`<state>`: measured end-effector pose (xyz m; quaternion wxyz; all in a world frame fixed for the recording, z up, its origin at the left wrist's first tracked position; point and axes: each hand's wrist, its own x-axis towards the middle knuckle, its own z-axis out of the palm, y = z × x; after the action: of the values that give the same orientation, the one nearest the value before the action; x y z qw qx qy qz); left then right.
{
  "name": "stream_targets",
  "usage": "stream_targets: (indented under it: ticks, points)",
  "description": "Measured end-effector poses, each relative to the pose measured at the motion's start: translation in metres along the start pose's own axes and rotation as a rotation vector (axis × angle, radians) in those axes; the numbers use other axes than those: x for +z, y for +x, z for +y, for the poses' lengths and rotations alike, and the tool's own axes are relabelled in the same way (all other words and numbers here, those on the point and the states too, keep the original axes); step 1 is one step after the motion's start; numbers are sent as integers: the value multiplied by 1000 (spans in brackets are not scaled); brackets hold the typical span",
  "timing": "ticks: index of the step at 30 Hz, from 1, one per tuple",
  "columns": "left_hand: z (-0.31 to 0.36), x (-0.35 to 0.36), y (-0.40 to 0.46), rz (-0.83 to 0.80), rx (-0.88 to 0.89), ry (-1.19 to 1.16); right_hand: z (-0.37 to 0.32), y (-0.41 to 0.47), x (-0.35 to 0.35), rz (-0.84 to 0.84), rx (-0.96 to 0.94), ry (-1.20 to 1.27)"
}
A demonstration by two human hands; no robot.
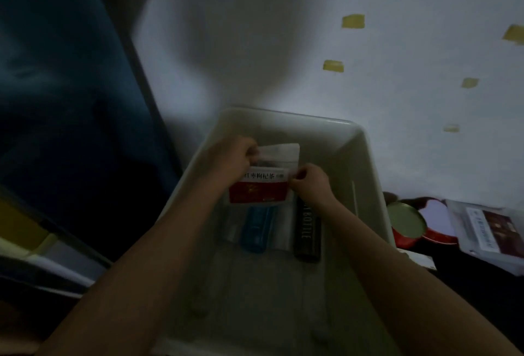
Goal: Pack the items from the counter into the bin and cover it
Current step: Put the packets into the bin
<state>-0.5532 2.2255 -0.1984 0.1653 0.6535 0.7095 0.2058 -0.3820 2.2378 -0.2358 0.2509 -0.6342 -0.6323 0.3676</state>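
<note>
A red-and-white pouch [262,185] is held inside the pale bin [365,157], above a blue bottle [256,228] and a black bottle [307,231] lying on the bin's floor. Its upper left edge is gripped by the left hand [235,157]; its right edge is pinched by the right hand [310,185]. Just beside the bin on the tabletop [397,100], a red tin [408,225] and a clear box [493,231] are seen.

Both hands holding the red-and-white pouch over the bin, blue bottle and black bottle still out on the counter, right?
Not quite: the head view shows the blue bottle and black bottle already lying inside the translucent plastic bin. Both hands do hold the red-and-white pouch over it.
</note>
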Motion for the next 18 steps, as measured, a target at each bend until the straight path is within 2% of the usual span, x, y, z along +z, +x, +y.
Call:
stream_targets:
  ticks: [3,6,12,18]
  points:
    - [-9,16,22,-42,18,54,2,17,13,0,51,19]
    - [-19,26,36,-5,38,81,2,32,26,4,52,-3]
    - [-31,49,55,-36,53,-35,16,49,47,-35,40,85]
    - [-36,56,65,1,155,25,32,61,55,-29,68,11]
